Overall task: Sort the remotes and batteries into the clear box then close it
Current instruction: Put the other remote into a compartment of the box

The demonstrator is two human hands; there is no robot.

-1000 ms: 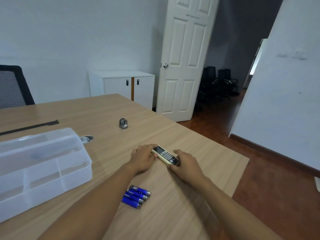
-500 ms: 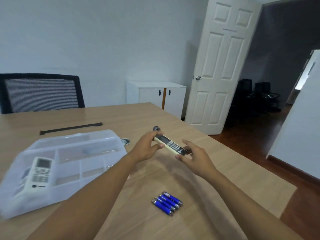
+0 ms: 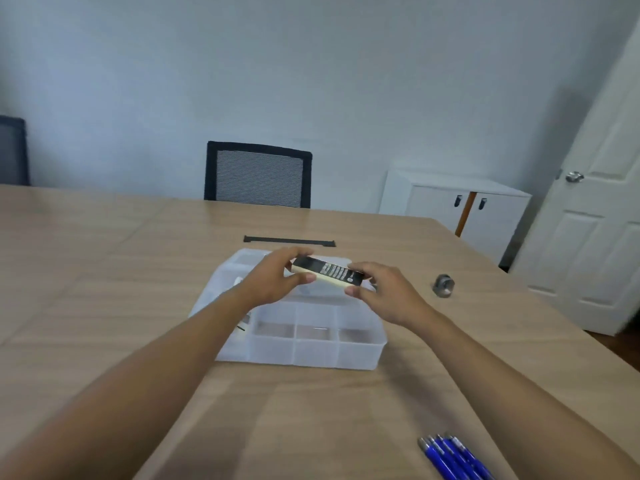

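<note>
Overhead: slim remote (image 3: 327, 270), translucent box (image 3: 301, 344).

Wood table (image 3: 104, 306) carried clear box (image 3: 301, 348) mid-top, batteries (image 3: 450, 459) near front-right edge, metal fitting (image 3: 443, 285) right, black strip (image 3: 289, 241) behind box.

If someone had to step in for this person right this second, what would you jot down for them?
Left hand and right hand: each grips one end of the slim black-faced remote, held in the air over the clear box.
Clear box: open on the table, near compartments look empty. Something white shows under the left forearm; too hidden to name.
Blue batteries: lying together on the table, near right, outside the box.
Done: remote picked up and brought over the box.
Left: set the remote in, move the batteries in, close the box.
</note>
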